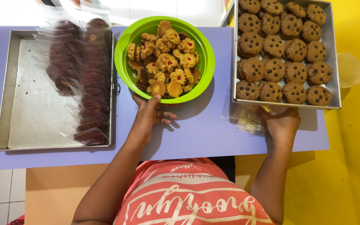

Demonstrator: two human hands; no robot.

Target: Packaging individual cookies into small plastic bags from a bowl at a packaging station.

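Green bowl (203, 50): one, left hand (148, 116) gripping rim; right hand (281, 123) holds one of two trays (334, 89).

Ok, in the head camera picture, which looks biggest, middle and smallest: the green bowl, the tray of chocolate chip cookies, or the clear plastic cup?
1. Tray of chocolate chip cookies, though it runs off the top of the picture.
2. Green bowl, nearly as wide as the tray, so those two are close.
3. Clear plastic cup, plainly the smallest.
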